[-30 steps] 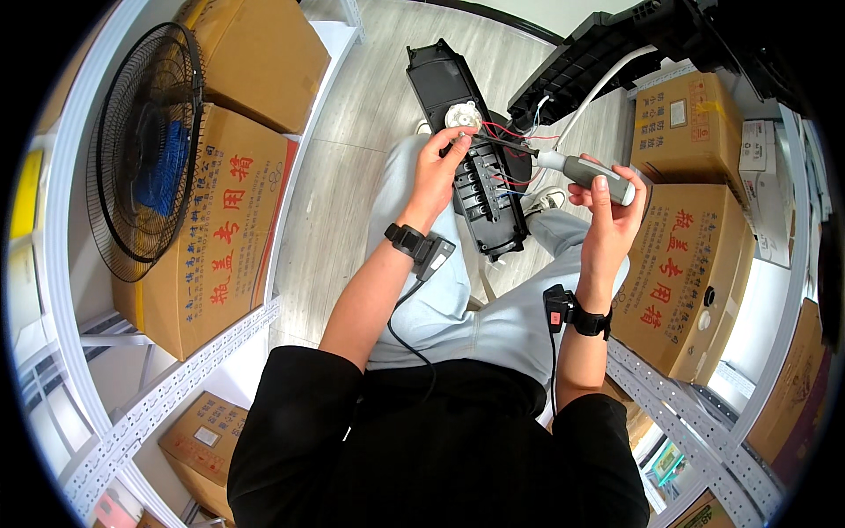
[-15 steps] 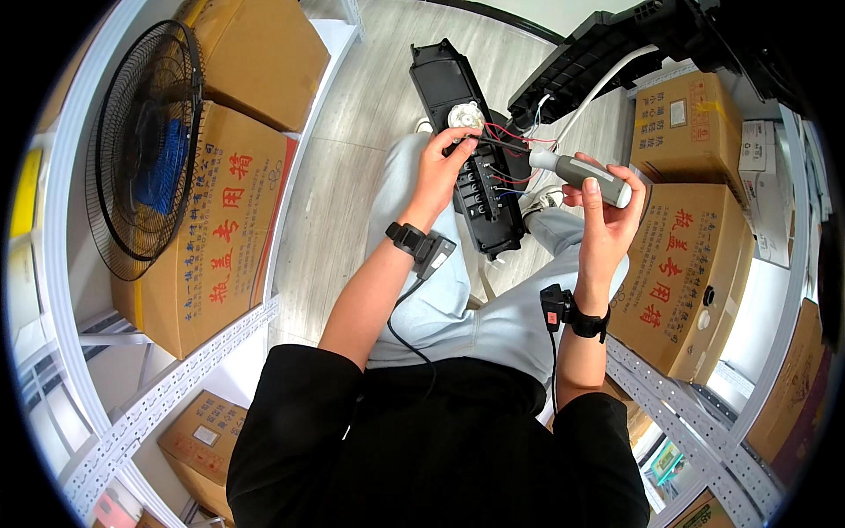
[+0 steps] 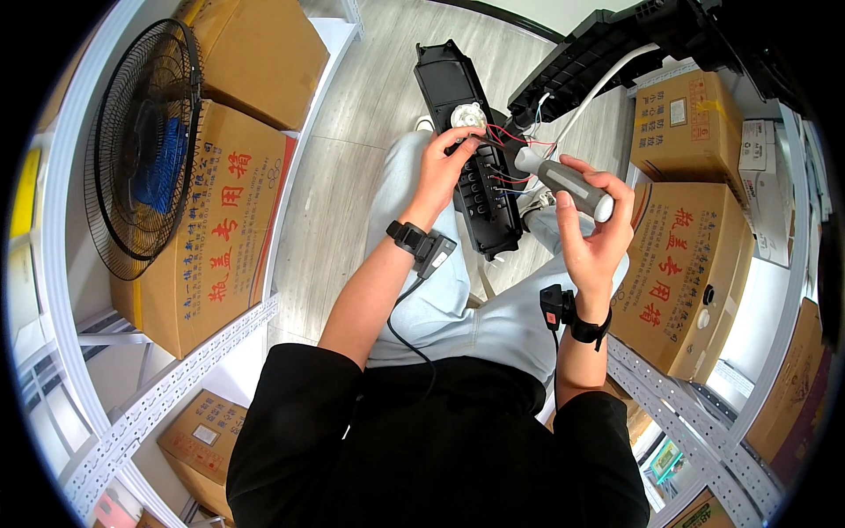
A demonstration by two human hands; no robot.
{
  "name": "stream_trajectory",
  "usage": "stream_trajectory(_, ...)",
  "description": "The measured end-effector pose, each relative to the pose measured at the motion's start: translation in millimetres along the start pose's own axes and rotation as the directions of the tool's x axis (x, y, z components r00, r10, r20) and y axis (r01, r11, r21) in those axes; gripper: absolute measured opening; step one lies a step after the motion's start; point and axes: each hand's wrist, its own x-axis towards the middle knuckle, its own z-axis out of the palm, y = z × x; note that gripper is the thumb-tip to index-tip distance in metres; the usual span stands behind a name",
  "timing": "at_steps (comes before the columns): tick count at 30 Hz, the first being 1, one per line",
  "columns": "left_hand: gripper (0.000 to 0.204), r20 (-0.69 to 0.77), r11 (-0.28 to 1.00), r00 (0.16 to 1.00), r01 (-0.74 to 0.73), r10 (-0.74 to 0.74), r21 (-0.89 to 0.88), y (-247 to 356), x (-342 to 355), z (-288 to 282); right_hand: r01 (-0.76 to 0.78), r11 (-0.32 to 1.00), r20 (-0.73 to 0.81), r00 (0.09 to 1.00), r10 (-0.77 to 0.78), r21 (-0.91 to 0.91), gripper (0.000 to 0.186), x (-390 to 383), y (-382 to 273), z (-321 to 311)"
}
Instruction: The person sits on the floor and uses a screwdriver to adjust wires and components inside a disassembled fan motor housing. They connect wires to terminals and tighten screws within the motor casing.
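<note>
My right hand (image 3: 598, 211) grips the grey handle of a screwdriver (image 3: 568, 183), its thumb along the near side and fingers curled over the far side. The dark shaft runs left from the handle to my left hand (image 3: 440, 167), whose thumb and fingertips pinch at its tip end; whether a screw is between them is too small to tell. Beneath both lies a long black plastic fan control panel (image 3: 449, 79), open from the back, across my lap and between my knees. It bears a white round motor-like part (image 3: 468, 114), a row of push buttons (image 3: 475, 189) and thin red and blue wires.
A black fan body (image 3: 581, 62) with a white cable (image 3: 607, 79) stands at the far right. Left, a round fan grille (image 3: 145, 150) leans on cardboard boxes (image 3: 229, 220) on a white shelf. More boxes (image 3: 678, 273) sit on the right shelf.
My right hand has shifted and turned the screwdriver handle, which now tilts nearer to me. The panel has moved slightly to the right. My left hand stays at the shaft's tip.
</note>
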Motion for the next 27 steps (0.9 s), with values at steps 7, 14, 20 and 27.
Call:
stream_trajectory(7,0.016,0.000,0.992,1.000,-0.013,0.013,0.125,5,-1,3,0.152,0.977,0.107,0.985,-0.138,-0.147,0.034,6,-14,4)
stream_trajectory(14,0.016,-0.004,0.964,0.994,-0.103,0.107,0.244,-2,1,-1,0.283,0.914,0.196,0.953,-0.233,-0.289,0.035,17,-32,14)
stream_trajectory(20,0.017,-0.019,0.950,0.992,-0.113,0.124,0.291,-3,1,-3,0.257,0.929,0.193,0.959,-0.210,-0.266,0.038,18,-31,16)
stream_trajectory(27,0.025,-0.016,0.989,0.999,-0.049,0.052,0.136,8,1,3,0.147,0.969,0.061,0.989,-0.138,-0.197,0.036,10,-20,4)
